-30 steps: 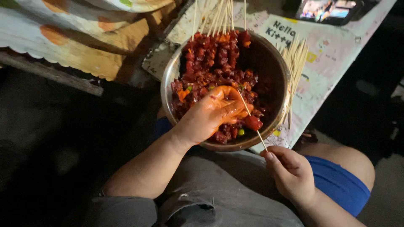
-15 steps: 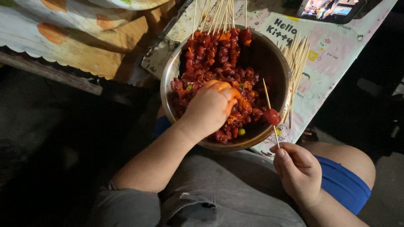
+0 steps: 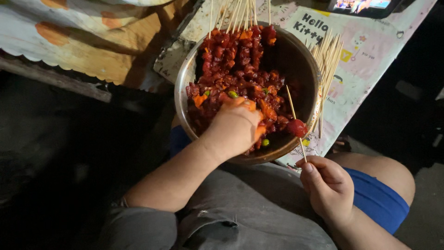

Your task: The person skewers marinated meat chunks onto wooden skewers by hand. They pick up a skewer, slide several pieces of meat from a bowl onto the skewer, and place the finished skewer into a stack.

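Red meat fills the bowl [image 3: 184, 74]; left hand [image 3: 233, 129] digs in, grip hidden; right hand [image 3: 328, 187] pinches a skewer [image 3: 292, 113]. Threading; next needs another chunk.

- Left hand [image 3: 233, 132]: bare, no glove, ring or watch visible; fingers smeared with orange-red sauce
- Left forearm bare up to a short grey sleeve [image 3: 138, 227] at the upper arm
- Right hand [image 3: 329, 187]: bare, clean, nails short
- Grey shirt [image 3: 249, 213] over the torso, creased
- Blue shorts [image 3: 377, 199]; knee beyond them uncovered
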